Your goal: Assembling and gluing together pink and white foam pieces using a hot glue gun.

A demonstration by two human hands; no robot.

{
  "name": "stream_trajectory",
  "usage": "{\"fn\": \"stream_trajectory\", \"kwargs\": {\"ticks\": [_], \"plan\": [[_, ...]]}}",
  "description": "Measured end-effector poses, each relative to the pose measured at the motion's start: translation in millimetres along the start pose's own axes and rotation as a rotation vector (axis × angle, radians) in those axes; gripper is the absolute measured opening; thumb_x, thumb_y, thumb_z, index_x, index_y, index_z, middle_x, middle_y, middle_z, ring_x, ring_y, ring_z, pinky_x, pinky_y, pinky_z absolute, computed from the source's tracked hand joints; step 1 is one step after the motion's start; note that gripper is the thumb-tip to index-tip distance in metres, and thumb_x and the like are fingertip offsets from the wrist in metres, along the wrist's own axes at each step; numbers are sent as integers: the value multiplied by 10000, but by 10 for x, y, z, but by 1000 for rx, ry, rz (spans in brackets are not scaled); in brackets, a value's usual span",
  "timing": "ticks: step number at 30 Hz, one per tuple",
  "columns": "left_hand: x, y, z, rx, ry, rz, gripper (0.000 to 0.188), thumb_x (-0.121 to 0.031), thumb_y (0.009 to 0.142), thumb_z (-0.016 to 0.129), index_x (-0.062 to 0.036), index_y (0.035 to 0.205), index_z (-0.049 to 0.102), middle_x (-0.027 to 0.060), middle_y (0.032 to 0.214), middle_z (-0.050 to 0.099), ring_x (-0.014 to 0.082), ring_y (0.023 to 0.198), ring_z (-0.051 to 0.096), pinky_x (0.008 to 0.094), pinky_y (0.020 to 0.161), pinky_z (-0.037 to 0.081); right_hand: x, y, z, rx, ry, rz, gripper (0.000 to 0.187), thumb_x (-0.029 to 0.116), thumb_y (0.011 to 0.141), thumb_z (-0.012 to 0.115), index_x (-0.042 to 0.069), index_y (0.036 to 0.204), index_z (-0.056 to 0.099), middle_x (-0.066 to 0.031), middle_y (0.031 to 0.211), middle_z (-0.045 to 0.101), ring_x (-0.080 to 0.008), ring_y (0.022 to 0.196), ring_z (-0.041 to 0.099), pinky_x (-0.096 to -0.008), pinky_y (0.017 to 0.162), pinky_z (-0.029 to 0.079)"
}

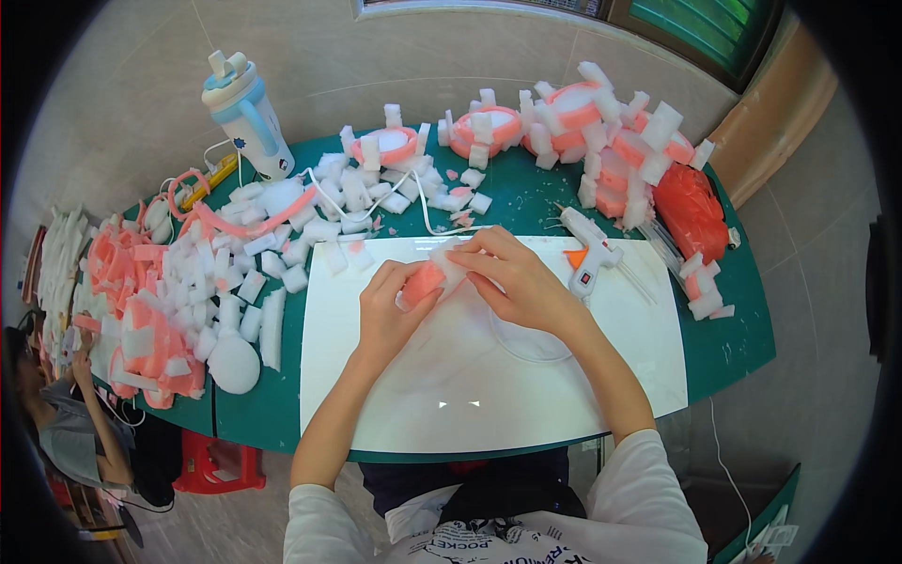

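Note:
Over the white board [423,404], both hands hold a small pink and white foam piece [426,282]. My left hand [383,305] pinches its pink side between thumb and fingers. At the white part, my right hand [512,277] is closed, its fingertips pressed against the foam. Parts of the piece are hidden behind the fingers. To the right of my right hand lies a white glue gun [590,256] with an orange trigger, resting on the board's far right area. A thin, clear round outline [531,352] shows on the board beneath my right forearm.
Loose white foam blocks [352,193] and pink foam strips [127,263] pile up at the left. Assembled pink and white foam shapes [484,127] line the table's back. A bottle [249,122] stands back left; a red plastic bag [691,211] sits right. Another person [70,423] is far left.

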State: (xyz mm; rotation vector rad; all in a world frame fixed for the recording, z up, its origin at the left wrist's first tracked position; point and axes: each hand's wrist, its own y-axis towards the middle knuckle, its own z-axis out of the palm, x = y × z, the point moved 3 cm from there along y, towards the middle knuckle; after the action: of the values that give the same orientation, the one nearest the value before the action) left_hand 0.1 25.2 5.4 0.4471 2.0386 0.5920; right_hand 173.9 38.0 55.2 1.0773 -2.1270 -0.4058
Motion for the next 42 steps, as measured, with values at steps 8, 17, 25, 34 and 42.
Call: {"fn": "stream_trajectory", "kwargs": {"ticks": [8, 17, 25, 34, 42], "plan": [[-1, -8, 7, 1, 5, 15, 329, -29, 642, 751, 8, 937, 610, 86, 827, 586, 192, 730, 565, 264, 662, 463, 1, -16, -8, 25, 31, 34, 319, -82, 741, 583, 22, 1041, 604, -91, 946, 549, -252, 895, 505, -319, 743, 439], [23, -20, 6, -2, 17, 39, 330, -28, 637, 753, 5, 933, 610, 83, 819, 582, 193, 725, 565, 266, 651, 462, -12, -19, -7, 25, 51, 36, 324, -84, 741, 586, 32, 1042, 608, -89, 950, 548, -248, 887, 510, -316, 753, 440], [-9, -3, 23, -1, 28, 62, 334, -28, 635, 755, 5, 933, 609, 86, 819, 581, 196, 721, 566, 267, 647, 463, -19, -31, -38, 30, 25, 32, 331, -82, 738, 592, 39, 1046, 608, -87, 952, 547, -247, 890, 510, -313, 755, 440], [5, -16, 16, 1, 33, 56, 343, -32, 633, 760, 8, 938, 608, 88, 823, 581, 200, 725, 568, 270, 653, 467, -17, -26, -30, 43, 28, 41, 328, -81, 733, 598, 40, 1037, 613, -85, 948, 543, -246, 897, 512, -312, 755, 444], [8, -19, 19, 2, 39, 57, 346, -31, 631, 761, 7, 940, 610, 89, 827, 583, 201, 734, 573, 271, 653, 469, -6, -16, -37, 30, 64, 48, 230, -45, 756, 570, -5, 977, 619, -110, 890, 526, -265, 860, 503, -326, 747, 436]]}}
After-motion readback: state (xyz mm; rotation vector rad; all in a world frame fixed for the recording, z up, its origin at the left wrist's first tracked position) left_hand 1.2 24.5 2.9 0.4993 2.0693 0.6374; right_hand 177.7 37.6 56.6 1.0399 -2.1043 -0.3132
